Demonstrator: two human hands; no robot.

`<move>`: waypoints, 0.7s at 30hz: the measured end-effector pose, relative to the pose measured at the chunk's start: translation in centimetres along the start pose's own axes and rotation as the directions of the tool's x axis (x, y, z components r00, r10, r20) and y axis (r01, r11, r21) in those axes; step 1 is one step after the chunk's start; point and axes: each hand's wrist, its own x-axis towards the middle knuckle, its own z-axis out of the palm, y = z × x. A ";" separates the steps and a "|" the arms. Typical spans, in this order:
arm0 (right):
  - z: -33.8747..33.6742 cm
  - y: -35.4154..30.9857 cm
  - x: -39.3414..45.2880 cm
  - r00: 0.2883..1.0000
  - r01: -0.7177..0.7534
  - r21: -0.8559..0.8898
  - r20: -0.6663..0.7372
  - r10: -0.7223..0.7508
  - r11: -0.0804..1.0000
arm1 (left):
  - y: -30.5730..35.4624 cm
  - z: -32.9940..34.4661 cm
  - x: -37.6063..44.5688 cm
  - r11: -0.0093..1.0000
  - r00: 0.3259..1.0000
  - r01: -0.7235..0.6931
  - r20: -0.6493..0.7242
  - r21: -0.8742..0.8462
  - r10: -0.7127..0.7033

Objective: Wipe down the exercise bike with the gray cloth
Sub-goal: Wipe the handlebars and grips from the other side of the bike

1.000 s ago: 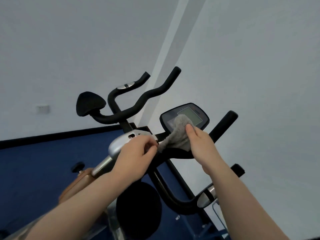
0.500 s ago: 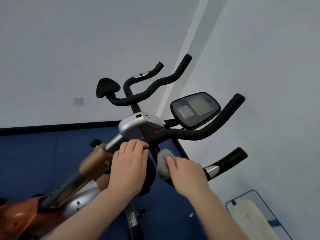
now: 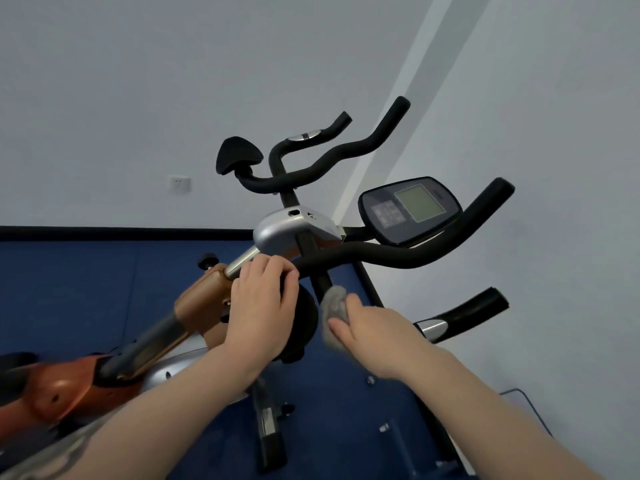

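Nearest the camera, right hand [image 3: 372, 332] bunching the gray cloth [image 3: 335, 315] against a dark handlebar stem running up and away. Just left, left hand [image 3: 265, 306] curled over the black bar of the exercise bike [image 3: 298, 230], steadying. Farther off and up to the right, console [image 3: 410, 209], well apart from the cloth, closer to the right hand.
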 end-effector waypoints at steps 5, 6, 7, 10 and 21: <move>0.4 -0.8 0.9 0.998 -0.036 -0.070 -0.062 0.032 0.997 | -0.1 0.1 0.1 1.000 1.000 0.001 -0.004 -0.019 -0.001; 0.4 -1.3 2.2 0.994 -0.095 0.028 -0.048 0.097 0.995 | -0.1 0.1 0.1 0.999 1.000 0.005 -0.007 -0.033 -0.005; 0.4 -1.8 3.3 0.985 -0.165 0.134 -0.032 0.171 0.977 | -0.1 0.1 0.1 0.999 1.000 0.005 -0.007 -0.040 -0.005; 0.4 -2.1 4.8 0.967 -0.234 0.227 -0.045 0.250 0.946 | -0.1 0.0 0.0 0.999 1.000 0.001 -0.010 -0.049 -0.002; -3.2 4.3 -4.1 0.974 0.217 -0.278 0.004 -0.224 0.936 | 1.9 -0.7 1.3 0.884 0.912 -0.403 0.185 0.236 0.367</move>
